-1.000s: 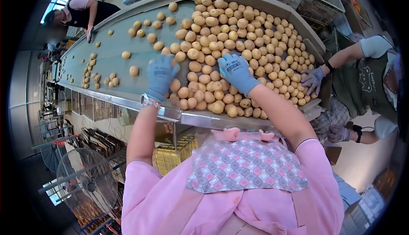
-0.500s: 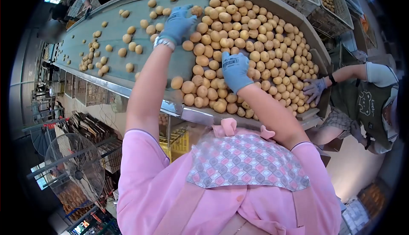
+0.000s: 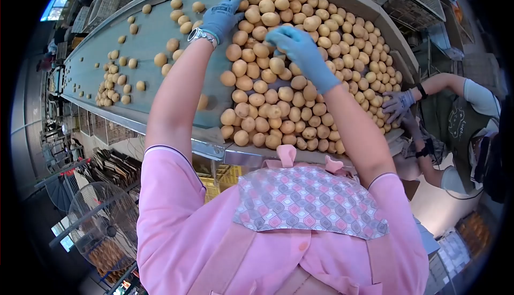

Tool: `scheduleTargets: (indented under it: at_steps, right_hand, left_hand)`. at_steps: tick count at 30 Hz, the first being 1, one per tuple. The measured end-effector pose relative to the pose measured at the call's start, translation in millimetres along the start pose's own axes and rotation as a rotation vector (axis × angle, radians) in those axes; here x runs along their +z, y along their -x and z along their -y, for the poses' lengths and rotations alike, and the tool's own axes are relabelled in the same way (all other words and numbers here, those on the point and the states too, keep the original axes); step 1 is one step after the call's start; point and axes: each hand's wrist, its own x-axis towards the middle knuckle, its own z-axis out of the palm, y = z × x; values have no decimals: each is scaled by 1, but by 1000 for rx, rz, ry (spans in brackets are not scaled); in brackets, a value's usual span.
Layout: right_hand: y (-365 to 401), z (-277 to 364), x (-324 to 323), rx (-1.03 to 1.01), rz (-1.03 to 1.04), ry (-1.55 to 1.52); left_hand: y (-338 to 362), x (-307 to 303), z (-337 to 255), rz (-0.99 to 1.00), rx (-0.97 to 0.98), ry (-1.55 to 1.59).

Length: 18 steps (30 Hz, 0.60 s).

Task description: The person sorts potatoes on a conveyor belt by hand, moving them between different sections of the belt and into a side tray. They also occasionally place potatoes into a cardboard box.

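Fan: stood at eight o'clock.
Belt: grey-green, ran from nine to twelve o'clock, with loose potatoes at ten.
Left hand: blue-gloved, watch at the wrist, lay at the heap's eleven o'clock edge. Its fingers were curled over potatoes; whether it gripped one could not be told.
Potato heap: dense, filled twelve to three.
Right hand: blue-gloved, hung above the heap at one o'clock, half open, fingers hooked downward, nothing seen in its grasp.
Co-worker's gloved hand: touched the heap at three.

Potatoes pack one end — bare belt beyond lies passable.
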Motion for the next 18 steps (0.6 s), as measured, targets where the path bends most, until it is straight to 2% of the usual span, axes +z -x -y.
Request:
scheduleTargets:
  at_steps: [1, 2, 4, 5, 6, 7, 8, 10, 12, 15, 16, 18]
  right_hand:
    - [-16, 1, 4, -40, 16, 8]
    - [-32, -8, 22, -130, 52, 315]
    - [-52, -19, 59, -320, 125, 925]
    - [-52, -20, 61, -272, 194, 950]
    - [-52, 3, 49, -223, 263, 977]
    - [-51, 15, 44, -177, 333, 1005]
    - [-47, -5, 46, -301, 229, 897]
    - [-38, -15, 42, -370, 235, 903]
    - [-39, -33, 54, -393, 272, 857]
    - [-38, -37, 62, -351, 267, 965]
    - [-39, -42, 59, -411, 203, 963]
    - [-35, -48, 55, -277, 164, 760]
  left_hand:
    - [-2, 4, 3, -6, -10, -10]
    - [1, 9, 7, -158, 16, 57]
    - [14, 4, 10, -170, -270, 479]
    - [23, -2, 11, -173, -418, 687]
    - [55, -45, -20, -159, -479, 1174]
    - [74, -40, 8, 41, -356, 1758]
    - [97, -35, 36, 264, -187, 2324]
    - [160, -55, 7, 281, -339, 2793]
    - [211, -60, -18, 221, -335, 2975]
    - [261, -46, -44, -18, -395, 3012]
    - [267, -37, -54, 79, -153, 3196]
    - [276, -36, -84, -168, -273, 3113]
